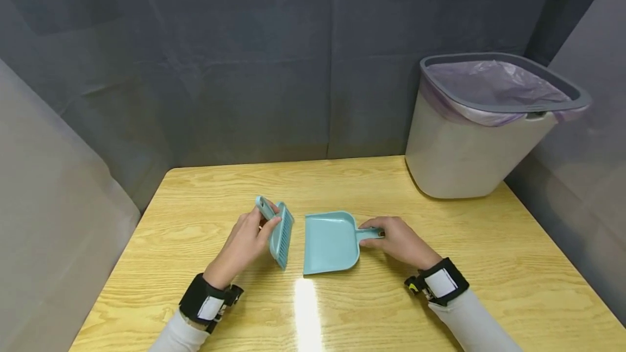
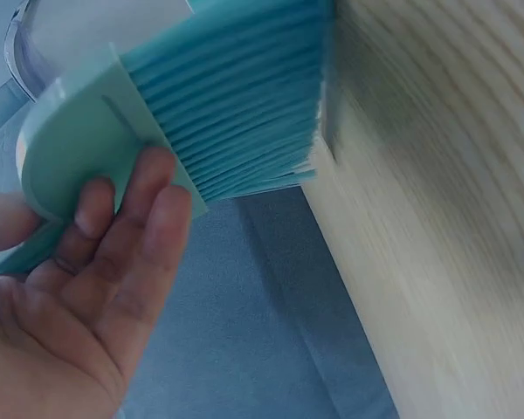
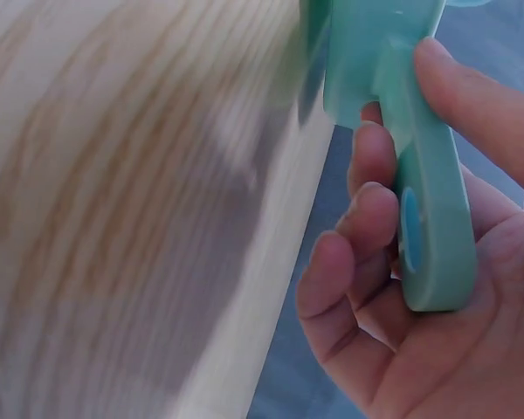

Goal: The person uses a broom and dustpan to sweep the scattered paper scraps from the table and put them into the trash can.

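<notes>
A small teal hand brush (image 1: 282, 235) is gripped by my left hand (image 1: 249, 235), its bristles turned toward the dustpan. In the left wrist view the thumb and fingers hold the brush head (image 2: 87, 131), and the teal bristles (image 2: 236, 105) point at the tabletop. My right hand (image 1: 398, 240) holds the handle of a matching teal dustpan (image 1: 330, 242), whose straight front edge faces the brush across a narrow gap. In the right wrist view the thumb lies along the handle (image 3: 432, 201), with fingers curled beneath it.
A grey bin (image 1: 455, 145) with a purple liner (image 1: 494, 83) stands at the back right corner of the wooden table (image 1: 195, 194). Dark cloth (image 1: 244, 69) hangs behind the table, and pale panels flank both sides. Light glares off the tabletop below the dustpan.
</notes>
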Tool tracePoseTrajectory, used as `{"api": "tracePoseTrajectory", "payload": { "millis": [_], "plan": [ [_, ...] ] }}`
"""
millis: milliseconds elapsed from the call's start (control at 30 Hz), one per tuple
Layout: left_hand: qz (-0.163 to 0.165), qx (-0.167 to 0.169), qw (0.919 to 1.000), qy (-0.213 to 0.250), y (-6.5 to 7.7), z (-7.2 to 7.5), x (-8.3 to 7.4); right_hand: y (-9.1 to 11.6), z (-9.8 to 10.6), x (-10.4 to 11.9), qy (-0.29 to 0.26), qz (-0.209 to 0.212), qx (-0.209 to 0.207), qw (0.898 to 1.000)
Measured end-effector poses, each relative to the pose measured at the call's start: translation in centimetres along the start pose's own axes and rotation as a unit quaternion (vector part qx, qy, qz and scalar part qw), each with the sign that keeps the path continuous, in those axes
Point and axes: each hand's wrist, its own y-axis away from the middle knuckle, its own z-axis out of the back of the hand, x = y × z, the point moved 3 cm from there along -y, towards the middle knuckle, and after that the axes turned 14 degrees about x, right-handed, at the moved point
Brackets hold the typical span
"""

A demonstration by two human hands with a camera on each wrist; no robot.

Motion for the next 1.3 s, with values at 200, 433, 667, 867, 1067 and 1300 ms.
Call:
{"api": "tracePoseTrajectory", "payload": {
  "millis": [200,433,667,867,1067,1300],
  "plan": [
    [-0.004,-0.022,0.9989,-0.041,0.2,0.1,-0.2,-0.2,-0.2,-0.4,0.003,-0.014,0.012,1.000],
    [-0.079,-0.066,0.9872,-0.122,0.6,-0.4,-1.5,-0.4,-0.4,-0.6,0.005,-0.026,0.019,0.999],
    [-0.194,-0.084,0.9651,-0.155,0.7,-2.2,-2.8,-0.3,-0.4,-0.4,0.004,-0.019,0.018,1.000],
    [-0.264,-0.044,0.9442,-0.193,1.0,-4.8,-3.6,-0.2,-0.5,-0.2,0.005,-0.007,0.017,1.000],
    [-0.286,-0.002,0.9323,-0.221,1.3,-6.2,-4.5,-0.3,-0.6,-0.1,-0.001,0.001,0.024,1.000],
    [-0.252,0.060,0.9473,-0.188,1.3,-6.4,-4.7,-0.4,-0.8,-0.1,0.000,-0.010,0.026,1.000]
  ]
}}
